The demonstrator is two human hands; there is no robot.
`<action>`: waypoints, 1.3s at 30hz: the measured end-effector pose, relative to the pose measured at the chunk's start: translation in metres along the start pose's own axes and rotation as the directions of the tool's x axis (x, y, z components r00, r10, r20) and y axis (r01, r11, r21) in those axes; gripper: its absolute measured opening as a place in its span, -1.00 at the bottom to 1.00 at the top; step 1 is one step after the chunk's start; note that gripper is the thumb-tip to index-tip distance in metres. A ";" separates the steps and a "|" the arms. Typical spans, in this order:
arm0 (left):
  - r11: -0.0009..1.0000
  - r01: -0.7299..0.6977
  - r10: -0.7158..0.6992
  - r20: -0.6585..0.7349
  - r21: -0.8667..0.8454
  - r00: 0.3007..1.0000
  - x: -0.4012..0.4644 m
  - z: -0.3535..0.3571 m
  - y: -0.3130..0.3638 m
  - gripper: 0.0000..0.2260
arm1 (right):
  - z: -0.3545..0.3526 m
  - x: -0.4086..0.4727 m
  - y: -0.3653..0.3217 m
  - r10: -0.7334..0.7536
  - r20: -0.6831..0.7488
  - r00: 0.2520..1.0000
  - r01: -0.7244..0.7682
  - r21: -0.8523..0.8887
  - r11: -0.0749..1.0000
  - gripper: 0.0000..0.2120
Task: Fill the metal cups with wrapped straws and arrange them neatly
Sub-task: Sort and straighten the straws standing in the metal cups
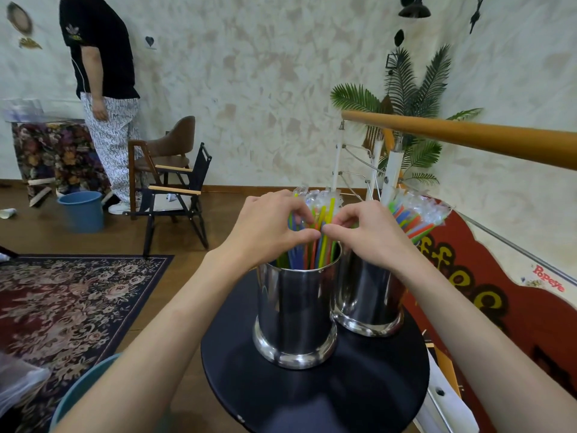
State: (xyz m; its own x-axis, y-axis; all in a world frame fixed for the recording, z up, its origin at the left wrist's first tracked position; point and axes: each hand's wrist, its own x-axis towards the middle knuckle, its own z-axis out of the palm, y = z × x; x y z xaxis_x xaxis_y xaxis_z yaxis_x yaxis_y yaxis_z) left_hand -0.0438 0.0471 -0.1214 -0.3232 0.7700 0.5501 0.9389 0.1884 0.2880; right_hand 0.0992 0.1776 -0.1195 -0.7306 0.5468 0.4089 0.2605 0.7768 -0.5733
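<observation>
Wrapped plastic straws in yellow, green, blue and orange [315, 232] stood bunched in the nearer of two shiny cylindrical metal cups [295, 310], which sat on a small round black table [274, 398]; the second metal cup [368, 295] stood just behind and to its right, touching or nearly touching it, with its own fan of wrapped straws [415, 218] leaning out to the right. Both hands were over the nearer cup. The left hand [268, 229] curled its fingers round the bunch from the left, and the right hand [365, 232] pinched into the same bunch from the right, thumbs and fingertips almost meeting above the rim, so each hand was grasping straws rather than lying slack. The straws' long axes ran nearly upright, tipped slightly away from the person, their clear wrapper ends rising above the knuckles. The bunch lay directly between the hands, neither clearly nearer, though the right hand was closer to the second cup. I judged the step in hand to be gathering and squaring this bunch, which would call for a gentle squeeze inward along the upright axis. Counted: two cups, two hands, one table; the straws were too many and too overlapped to number. A blue plastic bucket [81, 210] and two chairs stood well apart on the floor.
</observation>
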 end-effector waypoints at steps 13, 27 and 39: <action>0.997 0.054 -0.050 0.064 -0.059 0.997 0.000 -0.004 -0.003 -0.77 | -0.004 0.000 0.000 0.006 0.089 0.996 -0.005 -0.014 1.000 -0.86; 0.987 0.079 -0.069 0.073 -0.139 0.995 -0.002 -0.007 0.001 -0.60 | 0.008 -0.001 -0.001 -0.104 0.215 0.971 0.107 -0.002 0.994 -0.72; 0.952 0.028 -0.041 -0.037 -0.304 0.998 -0.002 -0.021 -0.010 -0.83 | -0.005 0.000 0.007 -0.029 0.097 0.995 0.032 -0.036 0.999 -0.78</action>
State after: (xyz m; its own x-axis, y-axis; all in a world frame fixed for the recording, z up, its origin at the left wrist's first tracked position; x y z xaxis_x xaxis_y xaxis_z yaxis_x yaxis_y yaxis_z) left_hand -0.0552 0.0312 -0.1091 -0.3660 0.7385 0.5662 0.8490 0.0158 0.5281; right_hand 0.1038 0.1847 -0.1201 -0.7958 0.4913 0.3541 0.2596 0.8050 -0.5335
